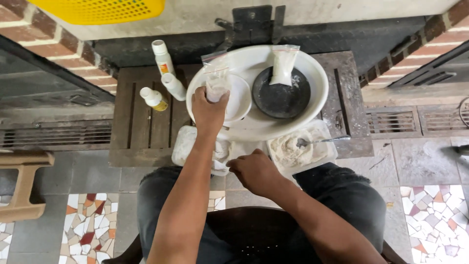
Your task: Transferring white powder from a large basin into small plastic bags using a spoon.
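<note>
Soft even daylight, faint shadows, sharp focus w/ slight wide-angle bend at edges (no glare).

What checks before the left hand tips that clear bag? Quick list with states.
1. Left hand grips the clear bag: ok.
2. Bag is over the small white bowl: ok.
3. Bag mouth open: cannot tell.
4. Right hand off the bowl, low by the lap: ok.
5. Spoon rests in the tray of white paste, out of the way: ok.
6. Three bottles stand close beside the left hand: not ok, could be knocked.
</note>
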